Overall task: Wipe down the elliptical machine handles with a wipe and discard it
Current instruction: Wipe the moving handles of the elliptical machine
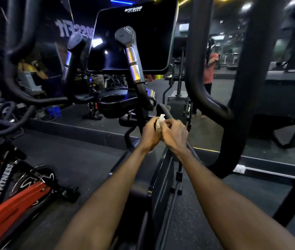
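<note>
A crumpled white wipe [160, 121] sits between my two hands in the middle of the view. My left hand [150, 133] grips it from the left, and my right hand [174, 135] pinches it from the right. Both hands hover just in front of a low black curved handlebar [163, 110] of the elliptical. Two upright handles with grey caps and silver bands rise behind, the right handle [132, 56] and the left handle [71, 51]. A dark console screen [143, 38] stands between them. A thick black moving arm [197, 69] curves down on the right.
A black cup holder [112, 101] sits under the console. Red and black spin bikes [16, 192] lie at lower left. A mirror behind the machine reflects a person in a red shirt [210, 69]. Another thick black arm [247, 87] stands at right. Dark rubber flooring surrounds the machine.
</note>
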The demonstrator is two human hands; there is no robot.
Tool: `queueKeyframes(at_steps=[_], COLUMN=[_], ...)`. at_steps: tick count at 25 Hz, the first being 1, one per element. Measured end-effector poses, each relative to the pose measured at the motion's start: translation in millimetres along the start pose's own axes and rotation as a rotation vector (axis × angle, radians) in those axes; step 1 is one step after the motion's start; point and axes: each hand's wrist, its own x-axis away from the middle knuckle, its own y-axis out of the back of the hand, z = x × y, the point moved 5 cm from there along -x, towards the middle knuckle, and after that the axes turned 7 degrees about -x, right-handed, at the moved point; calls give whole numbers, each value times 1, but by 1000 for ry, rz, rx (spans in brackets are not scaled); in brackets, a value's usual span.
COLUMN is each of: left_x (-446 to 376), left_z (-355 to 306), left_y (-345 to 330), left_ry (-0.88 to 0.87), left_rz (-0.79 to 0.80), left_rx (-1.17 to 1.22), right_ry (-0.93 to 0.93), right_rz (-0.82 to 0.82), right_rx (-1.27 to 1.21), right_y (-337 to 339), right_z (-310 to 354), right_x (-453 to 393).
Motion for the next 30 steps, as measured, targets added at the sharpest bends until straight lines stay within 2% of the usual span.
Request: queueKeyframes(at_steps=[3,7,9,11,15,16,18,20,22,24,26,28,30], left_x=[15,34,43,47,42,40,31,16,1,-14,-28,-40,-51], left_z=[-16,-18,-33,-52,-92,-100,-110,-117,-121,-126,-135,-143,-150], left_y=[11,35,44,54,95,107,121,120,123,134,145,152,157], left_ry=[21,163,143,100,9,7,89,205,247,222,159,99,65], left_rz=[-67,-173,-138,-124,-368,-449,-552,-539,-537,-537,-539,-548,-555], left_rx=[-58,-12,37,-30,-224,-185,95,493,645,600,437,289,245], right_ry=[-26,-72,-88,-124,-139,-143,-152,-140,-110,-84,-86,-105,-120], right_rz=[-27,-57,-56,-42,33,58,78,68,40,23,0,-64,-161], right_rx=[-178,-469,-602,-689,-880,-936,-1008,-1034,-1018,-985,-946,-900,-858], right_y=[8,17,15,11,9,7,3,-4,-7,-12,-13,-8,1], right_z=[2,7,17,31,65,73,87,100,113,126,137,144,149], right_x=[10,22,30,33,27,26,23,19,12,1,-8,-15,-18])
